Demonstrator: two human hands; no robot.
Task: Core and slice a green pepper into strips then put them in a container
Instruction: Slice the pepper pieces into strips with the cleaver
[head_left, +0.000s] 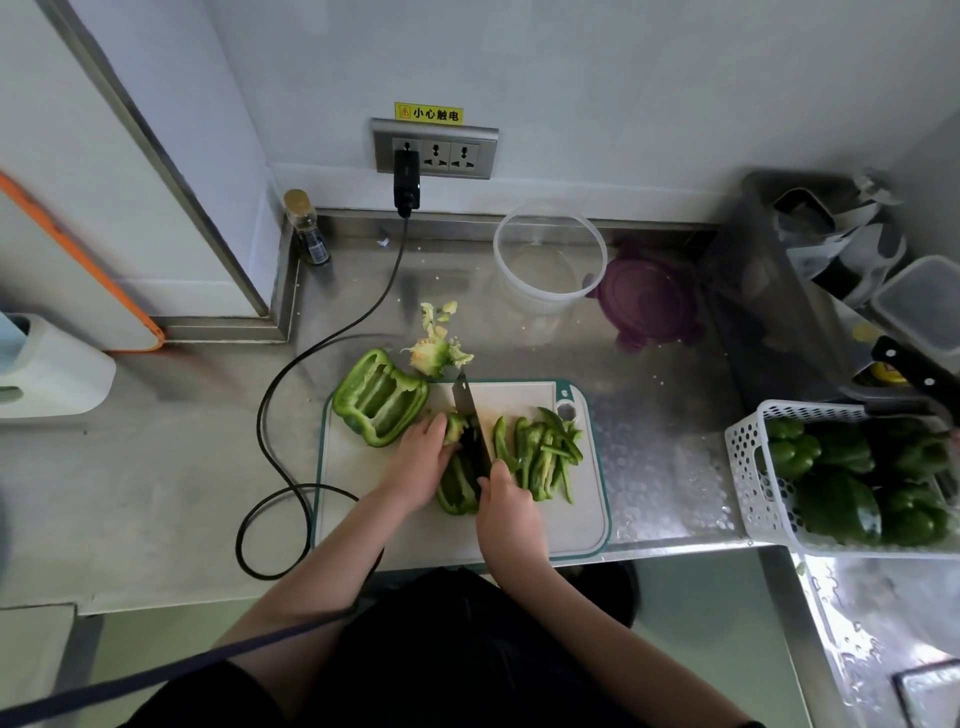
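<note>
Green pepper, slicing in progress

Pepper piece (457, 483) on cutting board (363, 478), long axis toward the wall; left hand (423, 460) fingers curled, pressing it. Knife (470, 426), gripped by right hand (511, 512), lies just right of them. Strips (543, 457) beyond.

Glossy green peppers (841, 506) in a perforated white plastic basket (748, 467) on shiny steel counter (660, 441).

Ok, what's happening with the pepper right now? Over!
Right hand grips knife, left hand holds pepper piece. Strips piled on board; container empty. Other half uncut. Nothing blocking.
</note>
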